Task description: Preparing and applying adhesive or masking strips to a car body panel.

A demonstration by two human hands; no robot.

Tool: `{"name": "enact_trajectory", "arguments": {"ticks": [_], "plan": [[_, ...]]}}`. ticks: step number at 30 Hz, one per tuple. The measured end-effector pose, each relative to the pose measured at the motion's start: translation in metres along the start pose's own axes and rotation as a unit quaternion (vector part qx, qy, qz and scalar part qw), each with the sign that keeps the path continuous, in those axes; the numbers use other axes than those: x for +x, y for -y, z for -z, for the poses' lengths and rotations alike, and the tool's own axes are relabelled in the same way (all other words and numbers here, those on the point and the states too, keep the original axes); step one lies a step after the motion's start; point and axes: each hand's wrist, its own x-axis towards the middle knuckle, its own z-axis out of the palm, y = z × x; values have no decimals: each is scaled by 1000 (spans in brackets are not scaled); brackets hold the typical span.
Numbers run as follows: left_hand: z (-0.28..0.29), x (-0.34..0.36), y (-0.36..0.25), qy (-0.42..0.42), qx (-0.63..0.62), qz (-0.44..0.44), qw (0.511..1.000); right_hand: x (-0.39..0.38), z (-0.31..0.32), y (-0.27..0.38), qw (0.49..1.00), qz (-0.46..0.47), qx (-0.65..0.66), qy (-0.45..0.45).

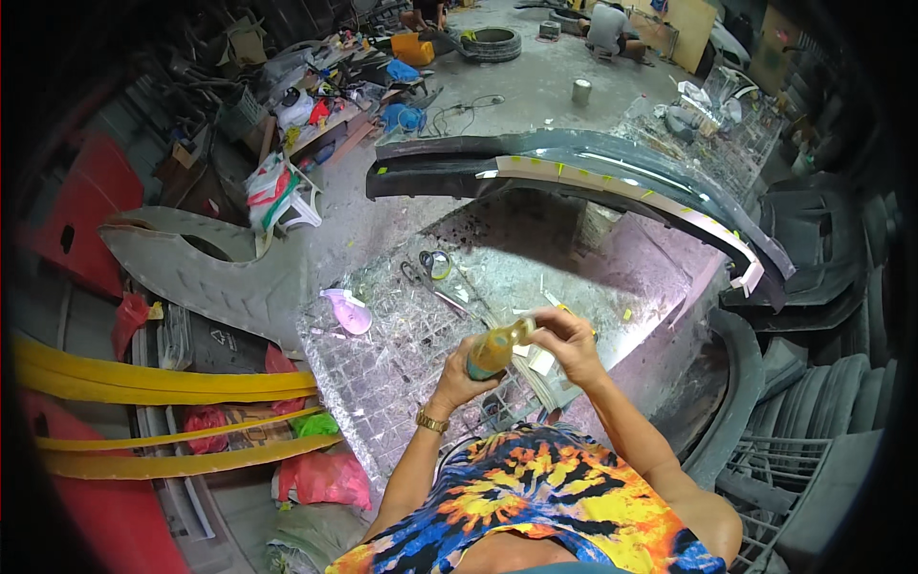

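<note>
My left hand (461,381) grips a small bottle (492,354) with a yellow-amber upper part and a greenish bottom, held tilted over the speckled work surface (378,392). My right hand (566,346) has its fingers closed at the bottle's narrow top. Below the hands are pale paper strips (543,387). Just ahead lie scissors (416,277), a tape roll (435,265) and a pink plastic item (346,311). A long dark bumper (574,153), edged with taped pale strips, stretches across the far side of the surface.
A grey panel (201,263), yellow strips (163,383) and red panels (81,210) lie leftward; dark stacked parts (808,249) fill the right. Cluttered materials (306,105) stand back left. Two other people (607,31) crouch in the background near a tire (490,45).
</note>
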Motion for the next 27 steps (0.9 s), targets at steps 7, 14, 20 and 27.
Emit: {"name": "enact_trajectory", "arguments": {"ticks": [7,14,20,27], "plan": [[3,4,36,-12,-2,24,1000,3,114,22,921,140,282,-231],[20,-18,44,-71,-2,92,993,-41,225,-162,899,-32,-334,-281],[20,-28,32,-38,163,-34,985,-70,186,-239,930,-177,-188,-261],[35,-25,9,-45,230,-75,969,-54,161,-237,872,-159,-373,-274]]}}
